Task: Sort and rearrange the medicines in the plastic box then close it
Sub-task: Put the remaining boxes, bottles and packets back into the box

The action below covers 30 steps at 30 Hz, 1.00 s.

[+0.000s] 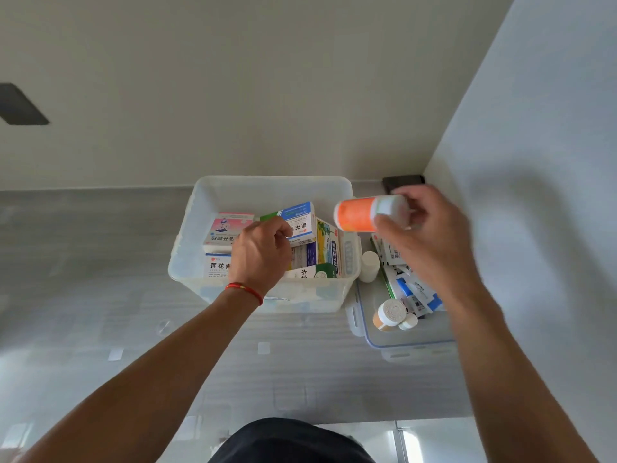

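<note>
Medicine cartons already stand packed in the clear plastic storage box (200, 208) on the grey counter (83, 262), some upright, some leaning. The left hand (260, 252) is inside the box, its fingers curled round the top edge of a blue-and-white medicine carton (302, 219). The right hand (424, 228) holds an orange-labelled white pill bottle (359, 213) on its side, above the box's right rim. Just right of the box lies its blue-edged clear lid (370, 332), upturned, with white bottles (392, 312) and sachets (410, 289) lying on it. So sorting looks partway done; those items and closing remain. Free room in the box seems to be along its far wall; the white side wall (534, 128) crowds the right hand.
</note>
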Available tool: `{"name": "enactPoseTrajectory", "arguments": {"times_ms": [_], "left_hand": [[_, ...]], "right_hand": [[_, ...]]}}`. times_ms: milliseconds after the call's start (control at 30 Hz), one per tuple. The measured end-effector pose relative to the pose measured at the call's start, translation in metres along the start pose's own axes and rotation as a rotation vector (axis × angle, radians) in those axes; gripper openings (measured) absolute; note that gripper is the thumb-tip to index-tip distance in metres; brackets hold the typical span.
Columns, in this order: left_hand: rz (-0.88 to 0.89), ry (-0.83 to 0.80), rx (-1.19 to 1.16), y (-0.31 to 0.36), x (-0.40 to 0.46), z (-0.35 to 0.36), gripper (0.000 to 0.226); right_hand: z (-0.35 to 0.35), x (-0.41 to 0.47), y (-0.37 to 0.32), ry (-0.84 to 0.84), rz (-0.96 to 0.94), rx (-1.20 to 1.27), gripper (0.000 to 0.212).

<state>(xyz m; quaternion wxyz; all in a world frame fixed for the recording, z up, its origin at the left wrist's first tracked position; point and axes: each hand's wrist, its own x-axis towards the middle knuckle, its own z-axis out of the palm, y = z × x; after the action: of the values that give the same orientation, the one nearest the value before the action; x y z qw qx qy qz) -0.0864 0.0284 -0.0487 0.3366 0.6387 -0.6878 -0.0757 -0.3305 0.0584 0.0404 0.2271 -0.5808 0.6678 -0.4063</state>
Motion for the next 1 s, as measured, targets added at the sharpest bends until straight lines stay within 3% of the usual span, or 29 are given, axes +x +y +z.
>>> {"name": "enactPoseTrajectory", "arguments": {"times_ms": [100, 267, 367, 467, 533, 567, 633, 733, 867, 1000], "left_hand": [[0.005, -0.018, 0.012, -0.001, -0.001, 0.000, 0.021], [-0.006, -0.047, 0.025, 0.000, -0.002, -0.003, 0.020], [-0.014, -0.065, 0.008, 0.001, -0.001, -0.005, 0.022], [0.046, -0.069, -0.020, 0.001, -0.004, -0.006, 0.027], [0.074, -0.086, -0.018, 0.003, -0.003, -0.006, 0.029], [0.076, -0.096, -0.004, 0.004, -0.002, -0.004, 0.027], [0.067, -0.114, 0.038, 0.005, 0.002, -0.001, 0.024], [0.060, -0.113, 0.047, 0.003, 0.003, 0.001, 0.024], [0.033, -0.086, 0.030, 0.003, 0.001, -0.001, 0.025], [-0.018, -0.071, 0.012, 0.002, 0.001, -0.002, 0.026]], "right_hand": [[0.055, 0.020, -0.004, -0.076, -0.158, -0.185, 0.045], [0.112, 0.040, 0.019, -0.176, -0.331, -0.782, 0.056], [0.116, 0.039, 0.032, -0.165, -0.275, -0.668, 0.037], [0.103, 0.028, 0.043, 0.045, -0.238, -0.228, 0.012], [0.090, 0.021, 0.062, 0.165, -0.130, -0.132, 0.012], [0.085, 0.020, 0.074, 0.150, -0.052, -0.182, 0.015], [0.082, 0.022, 0.099, -0.037, 0.081, -0.390, 0.022], [0.094, 0.017, 0.119, -0.383, 0.047, -0.681, 0.043], [0.112, 0.009, 0.125, -0.396, -0.027, -0.856, 0.031], [0.098, 0.007, 0.120, -0.306, -0.023, -0.751, 0.031]]}}
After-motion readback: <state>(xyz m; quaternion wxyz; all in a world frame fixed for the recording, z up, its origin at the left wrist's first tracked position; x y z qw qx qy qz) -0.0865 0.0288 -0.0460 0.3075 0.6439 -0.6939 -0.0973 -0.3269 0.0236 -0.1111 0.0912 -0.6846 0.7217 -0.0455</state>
